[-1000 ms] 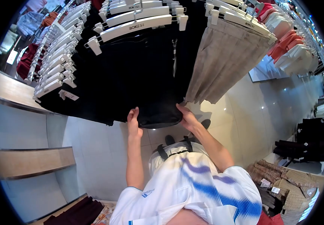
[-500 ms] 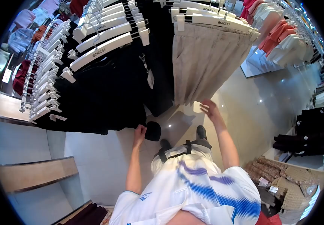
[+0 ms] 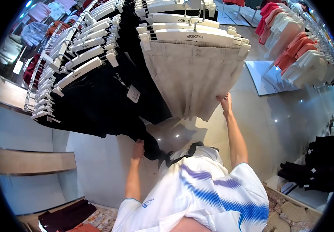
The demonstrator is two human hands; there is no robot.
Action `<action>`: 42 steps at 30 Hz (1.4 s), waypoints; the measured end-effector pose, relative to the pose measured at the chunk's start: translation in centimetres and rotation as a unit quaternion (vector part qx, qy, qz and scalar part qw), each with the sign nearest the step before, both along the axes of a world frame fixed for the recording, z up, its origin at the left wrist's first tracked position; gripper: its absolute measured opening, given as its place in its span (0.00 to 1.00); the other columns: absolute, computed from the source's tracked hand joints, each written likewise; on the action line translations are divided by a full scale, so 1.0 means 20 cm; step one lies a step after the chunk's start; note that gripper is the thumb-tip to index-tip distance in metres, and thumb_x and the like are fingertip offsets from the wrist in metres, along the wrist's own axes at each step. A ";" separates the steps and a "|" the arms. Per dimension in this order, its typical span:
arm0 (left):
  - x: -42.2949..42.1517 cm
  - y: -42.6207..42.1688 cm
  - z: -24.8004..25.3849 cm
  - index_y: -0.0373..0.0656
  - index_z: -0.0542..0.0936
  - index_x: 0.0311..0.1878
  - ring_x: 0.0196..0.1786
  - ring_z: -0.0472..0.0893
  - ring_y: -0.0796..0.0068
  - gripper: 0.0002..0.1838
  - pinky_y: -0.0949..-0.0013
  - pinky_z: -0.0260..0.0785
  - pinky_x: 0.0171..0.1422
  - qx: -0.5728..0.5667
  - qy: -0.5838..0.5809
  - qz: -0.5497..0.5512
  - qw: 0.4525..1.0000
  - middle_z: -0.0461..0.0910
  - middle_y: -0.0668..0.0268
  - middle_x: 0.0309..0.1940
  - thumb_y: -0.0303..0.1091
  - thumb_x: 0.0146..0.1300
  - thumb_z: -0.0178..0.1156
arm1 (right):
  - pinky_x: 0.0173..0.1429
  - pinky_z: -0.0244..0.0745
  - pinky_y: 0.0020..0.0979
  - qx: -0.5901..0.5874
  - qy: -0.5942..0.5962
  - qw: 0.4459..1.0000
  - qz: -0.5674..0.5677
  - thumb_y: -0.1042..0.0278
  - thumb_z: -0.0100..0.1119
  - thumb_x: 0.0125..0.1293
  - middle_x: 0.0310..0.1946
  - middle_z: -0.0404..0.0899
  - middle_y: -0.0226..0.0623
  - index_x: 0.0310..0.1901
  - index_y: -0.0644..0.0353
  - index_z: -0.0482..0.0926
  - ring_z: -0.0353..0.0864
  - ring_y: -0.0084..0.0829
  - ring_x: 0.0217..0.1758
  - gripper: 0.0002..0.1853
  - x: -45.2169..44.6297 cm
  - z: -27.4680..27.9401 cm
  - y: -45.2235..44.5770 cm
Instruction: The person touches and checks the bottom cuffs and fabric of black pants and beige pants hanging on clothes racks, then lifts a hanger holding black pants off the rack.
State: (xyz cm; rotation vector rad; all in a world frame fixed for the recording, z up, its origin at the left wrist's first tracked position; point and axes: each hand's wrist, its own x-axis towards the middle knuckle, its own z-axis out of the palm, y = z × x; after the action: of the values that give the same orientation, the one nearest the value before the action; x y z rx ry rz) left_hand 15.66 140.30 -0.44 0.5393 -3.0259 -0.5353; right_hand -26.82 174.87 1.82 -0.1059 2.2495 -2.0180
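Black trousers (image 3: 97, 102) hang at the left on white clip hangers, a paper tag (image 3: 133, 94) dangling from them. My left hand (image 3: 138, 150) is closed on the lower edge of a black trouser leg, its fingertips partly hidden by the cloth. Beige trousers (image 3: 192, 73) with an elastic-looking waist and buttons hang in front of me from a white hanger (image 3: 196, 35) lettered BOKESI. Their right side edge is pinched between the fingers of my right hand (image 3: 225, 103).
A metal rail (image 3: 60, 50) with many white hangers runs along the left. Pink, coral and white tops (image 3: 296, 50) hang at the right above a white platform (image 3: 271, 77). Low wooden shelves (image 3: 35, 164) stand at left; folded black clothes (image 3: 310, 174) lie at right.
My right hand has gone from beside the beige trousers' hem up to their side edge and closed on it. My left hand has shifted slightly down with the black leg. The view has turned.
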 end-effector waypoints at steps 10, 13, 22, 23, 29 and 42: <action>-0.15 0.39 0.05 0.38 0.73 0.36 0.36 0.80 0.47 0.06 0.52 0.73 0.37 0.042 -0.079 0.187 0.978 0.78 0.50 0.34 0.23 0.54 0.54 | 0.44 0.74 0.44 0.293 0.079 0.949 0.090 0.58 0.66 0.55 0.36 0.82 0.53 0.43 0.61 0.82 0.82 0.52 0.41 0.18 -0.08 -0.24 0.09; -0.21 0.52 0.08 0.39 0.73 0.35 0.35 0.80 0.48 0.05 0.53 0.72 0.36 0.167 -0.014 0.138 0.976 0.78 0.51 0.29 0.27 0.56 0.56 | 0.45 0.73 0.47 0.343 0.036 0.929 0.131 0.53 0.60 0.61 0.36 0.81 0.52 0.42 0.59 0.82 0.80 0.53 0.42 0.17 -0.04 -0.33 0.13; -0.50 0.63 0.10 0.36 0.72 0.33 0.25 0.79 0.69 0.08 0.66 0.71 0.24 0.200 0.040 -0.005 0.979 0.75 0.58 0.24 0.31 0.60 0.58 | 0.41 0.75 0.51 0.493 0.016 0.852 0.176 0.40 0.47 0.66 0.31 0.81 0.53 0.31 0.60 0.84 0.81 0.55 0.38 0.28 0.13 -0.29 0.16; -0.53 0.64 0.11 0.36 0.72 0.33 0.25 0.79 0.69 0.08 0.66 0.71 0.24 0.197 0.037 -0.009 0.980 0.75 0.58 0.24 0.31 0.60 0.58 | 0.40 0.74 0.51 0.509 0.045 0.838 0.191 0.39 0.45 0.67 0.28 0.82 0.52 0.29 0.59 0.84 0.82 0.55 0.34 0.29 0.14 -0.29 0.17; -0.69 0.71 0.30 0.38 0.71 0.32 0.38 0.76 0.52 0.13 0.54 0.66 0.40 0.225 -0.086 -0.035 0.970 0.74 0.53 0.32 0.39 0.58 0.59 | 0.38 0.77 0.44 0.357 0.395 0.825 0.190 0.57 0.52 0.66 0.26 0.81 0.49 0.25 0.65 0.82 0.82 0.52 0.28 0.20 0.28 -0.22 0.11; -1.00 1.08 0.41 0.33 0.68 0.55 0.51 0.74 0.49 0.34 0.57 0.67 0.56 0.210 0.148 0.069 0.964 0.72 0.48 0.48 0.47 0.52 0.67 | 0.53 0.78 0.36 -0.540 -0.420 0.674 0.278 0.61 0.48 0.69 0.48 0.77 0.47 0.51 0.71 0.70 0.79 0.39 0.49 0.19 0.46 0.76 -0.04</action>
State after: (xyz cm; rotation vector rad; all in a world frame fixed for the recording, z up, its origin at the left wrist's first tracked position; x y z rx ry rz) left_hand -4.43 161.95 7.73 0.6124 -2.5725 -1.1442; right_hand -17.60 173.99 16.98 0.0423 0.2561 -2.0357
